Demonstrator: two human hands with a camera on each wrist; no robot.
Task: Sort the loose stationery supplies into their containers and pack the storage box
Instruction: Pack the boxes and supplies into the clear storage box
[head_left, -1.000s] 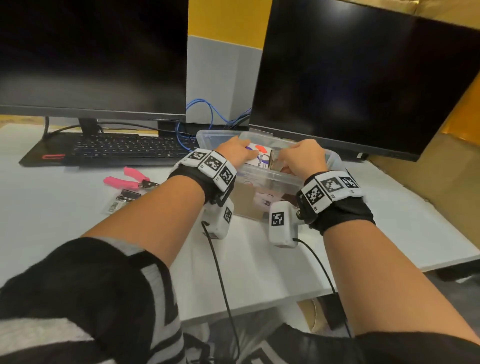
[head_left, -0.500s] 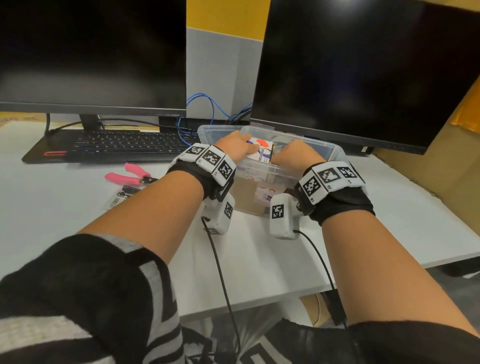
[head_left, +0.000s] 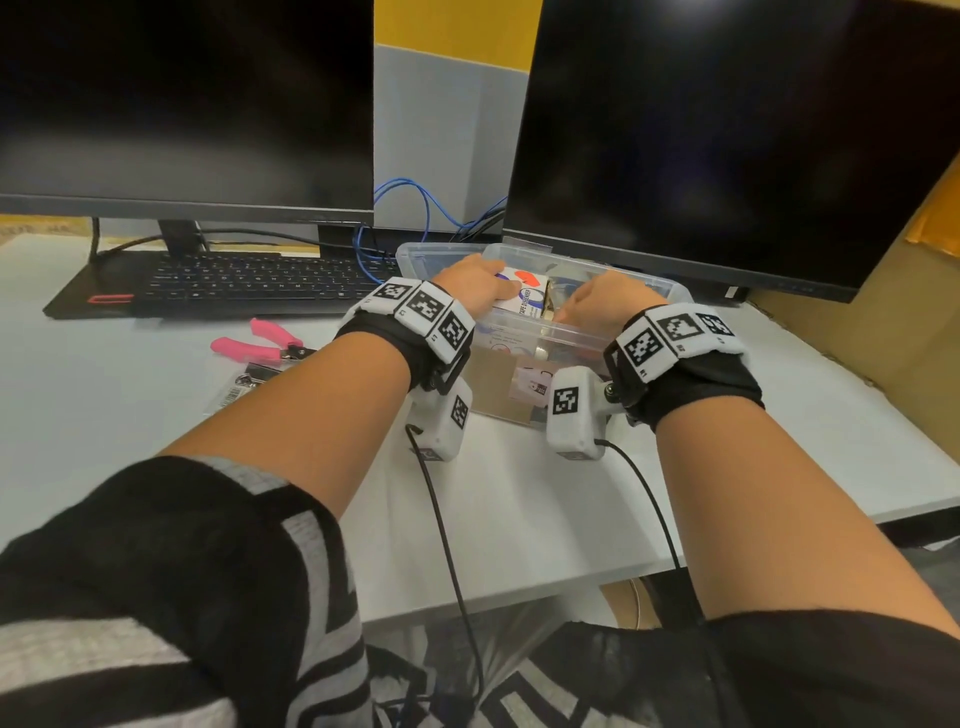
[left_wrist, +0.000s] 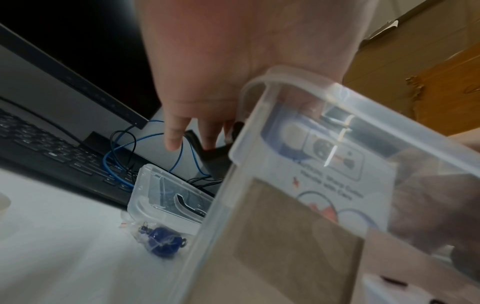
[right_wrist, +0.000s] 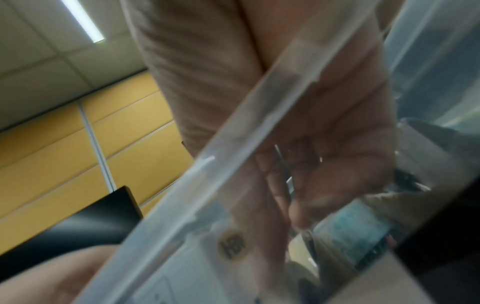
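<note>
1. I see the clear plastic storage box (head_left: 524, 340) at the centre of the head view, standing on the white surface (head_left: 104, 395) just below the lower edge of the right-hand black monitor (head_left: 727, 130).
2. My left hand (head_left: 470, 283) reaches over the box's left rim and lies on top of a white printed carton with red and blue marks (head_left: 527, 296) that sits inside the box; from the left wrist view the fingers (left_wrist: 174, 133) look fairly straight, pointing past the box's corner (left_wrist: 259, 98), so the hand appears open and pressing rather than gripping.
3. My right hand (head_left: 602, 306) dips into the box at centre right of the head view. In the right wrist view, through the box wall (right_wrist: 233, 164), its fingers (right_wrist: 337, 181) are curled around something thin, perhaps with a metal glint; the view is too blurred to name it.
4. Through the near wall I see a brown cardboard panel (left_wrist: 285, 236) and the carton's printed side.
5. In the lower centre of the left wrist view, a small clear plastic case (left_wrist: 168, 195) lies beside the box, with a clear bag holding a dark blue round item (left_wrist: 161, 240) just in front of it.
6. At centre left of the head view lie pink-handled pliers (head_left: 254, 345), and near them a clear packet with a barcode (head_left: 244, 384).
7. A black keyboard (head_left: 223, 283) sits under the left monitor (head_left: 182, 104), with blue cables (head_left: 415, 213) between the screens.
</note>
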